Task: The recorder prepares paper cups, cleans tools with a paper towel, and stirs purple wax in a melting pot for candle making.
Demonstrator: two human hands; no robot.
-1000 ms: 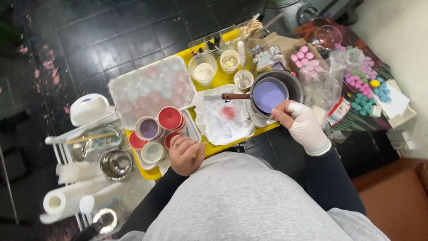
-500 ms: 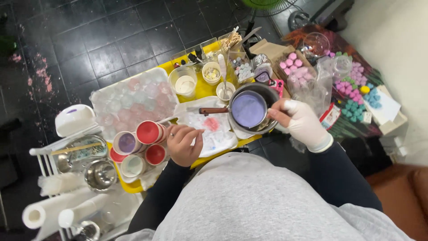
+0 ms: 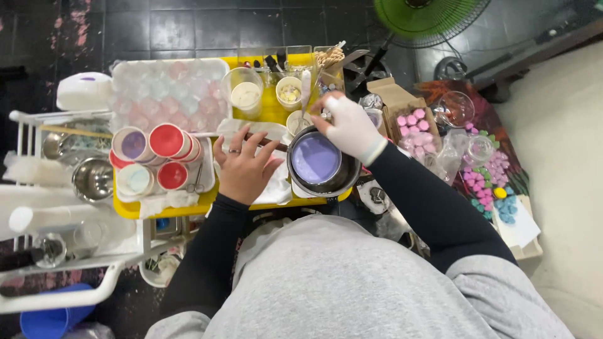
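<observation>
Yellow tray (image 3: 270,113) over black tile floor. Pot of lilac liquid (image 3: 317,162) sits at tray's right edge. Left hand (image 3: 244,168) flat, fingers spread on white paper (image 3: 276,185). Gloved right hand (image 3: 348,125) pinches a small tool above pot rim; what it grips is unclear. Best to brace pot, work slowly, avoid drips.

Cups (image 3: 151,160) left and pot (image 3: 321,164) right hem the paper towel (image 3: 276,182).

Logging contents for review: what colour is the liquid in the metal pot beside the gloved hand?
Pale purple liquid fills the metal pot, seen clearly in the head view.
</observation>
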